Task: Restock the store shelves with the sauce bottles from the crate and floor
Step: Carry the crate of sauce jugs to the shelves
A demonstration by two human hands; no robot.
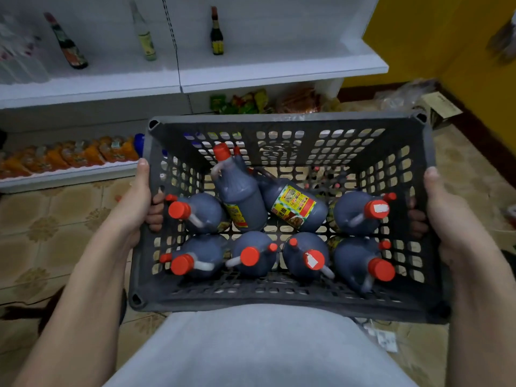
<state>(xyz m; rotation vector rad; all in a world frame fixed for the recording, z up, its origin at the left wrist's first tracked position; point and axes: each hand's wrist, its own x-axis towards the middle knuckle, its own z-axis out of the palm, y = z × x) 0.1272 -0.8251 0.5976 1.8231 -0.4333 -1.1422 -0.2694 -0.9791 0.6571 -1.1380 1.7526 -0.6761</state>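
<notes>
Crate (284, 304) carried at waist, shelf (279, 69) at 12 o'clock.
Left hand (136, 202) and right hand (444, 210) each grip a side handle slot, fingers hooked through. Eight full bottles (243, 199) inside, two toppled: likely heavy, load may shift. Keep level; lift bottles by neck handles.

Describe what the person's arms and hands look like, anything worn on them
Both forearms are bare, with no sleeves in view. The left hand and right hand wear no gloves, and no rings or watch are visible. Fingernails look short and unpainted. A light grey garment covers the torso below.
</notes>
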